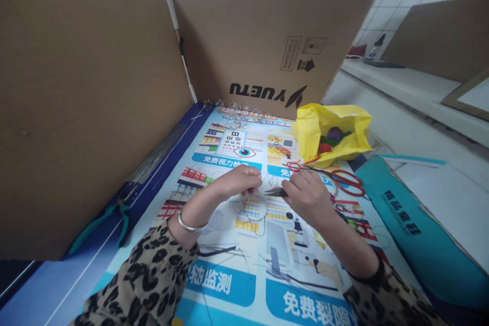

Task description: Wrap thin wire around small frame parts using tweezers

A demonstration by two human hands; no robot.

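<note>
My left hand (242, 182) is closed in a pinch on a thin wire (263, 219), whose loose loops hang below the fingers over the printed sheet. Just to the right, my right hand (307, 196) is wrapped round a pair of pliers (275, 192). Their dark, narrow jaws point left toward my left fingertips, and the palm hides most of the handles. Whether the jaws touch the wire, I cannot tell. Beyond my right hand, red-handled scissors (348, 183) lie beside some red cord (296, 165).
A yellow bag (309, 132) holds coloured balls of yarn. Teal-handled pliers (124, 216) and a bundle of straight wires (153, 155) lie at left. Cardboard panels (244, 35) stand behind and left. A teal box (405, 219) is at right. Cut wire pieces (217, 251) lie in front.
</note>
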